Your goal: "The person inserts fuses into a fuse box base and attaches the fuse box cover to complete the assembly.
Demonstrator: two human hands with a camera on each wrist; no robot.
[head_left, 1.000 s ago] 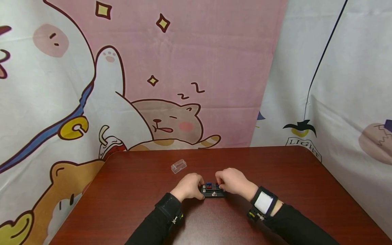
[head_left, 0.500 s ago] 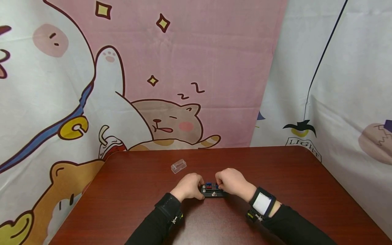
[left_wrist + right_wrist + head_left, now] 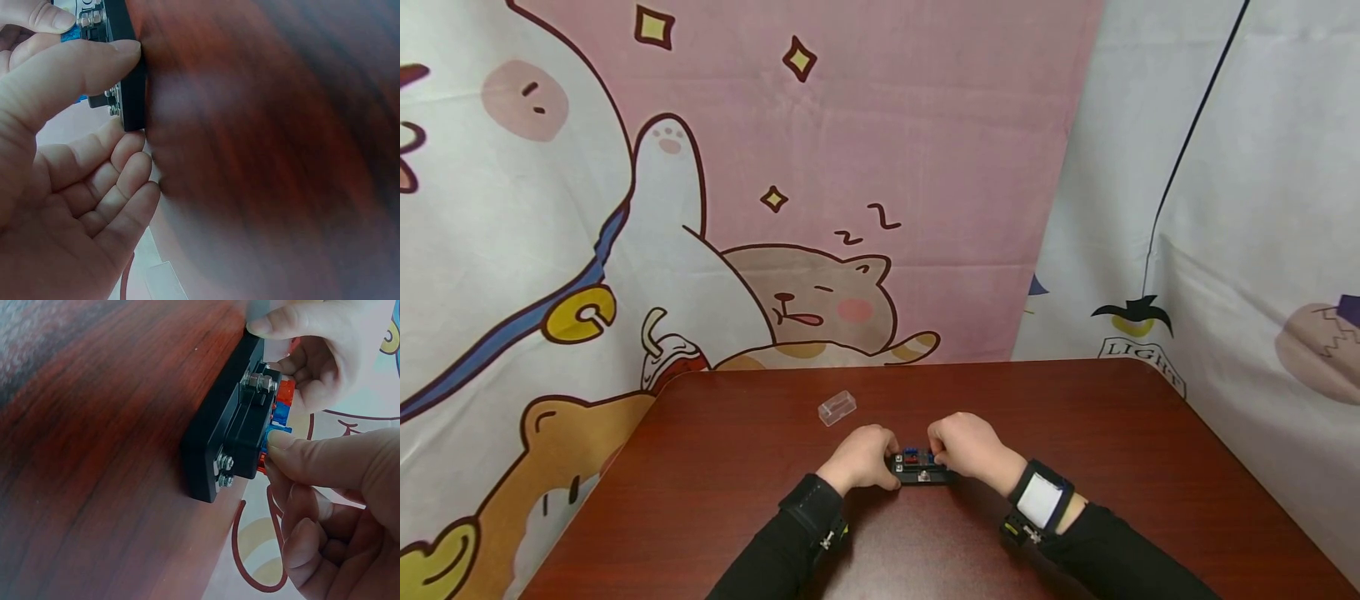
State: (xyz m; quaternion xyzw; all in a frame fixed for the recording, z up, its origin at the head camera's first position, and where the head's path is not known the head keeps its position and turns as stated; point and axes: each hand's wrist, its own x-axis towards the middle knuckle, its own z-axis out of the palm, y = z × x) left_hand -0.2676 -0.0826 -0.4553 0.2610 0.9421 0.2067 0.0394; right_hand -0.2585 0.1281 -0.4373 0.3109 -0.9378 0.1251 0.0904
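A black fuse block (image 3: 922,477) with metal screw terminals lies on the table between both hands. My left hand (image 3: 863,457) grips its left end, the thumb along the near edge and the fingers behind, as the left wrist view shows. Thumb and index finger of my right hand (image 3: 973,446) pinch a blue blade fuse (image 3: 270,432) seated at the top of the block. Beside it, in the right wrist view, stand another blue fuse (image 3: 281,413) and a red one (image 3: 285,392). My right fingers partly cover a further red fuse (image 3: 261,464).
A clear plastic cover (image 3: 837,407) lies on the brown table (image 3: 760,467), behind and left of the block. A printed cartoon cloth (image 3: 925,167) hangs past the table's far edge.
My right wrist has shifted very slightly to the left, its fingers still at the same fuse. The left hand and the fuse block stay in place.
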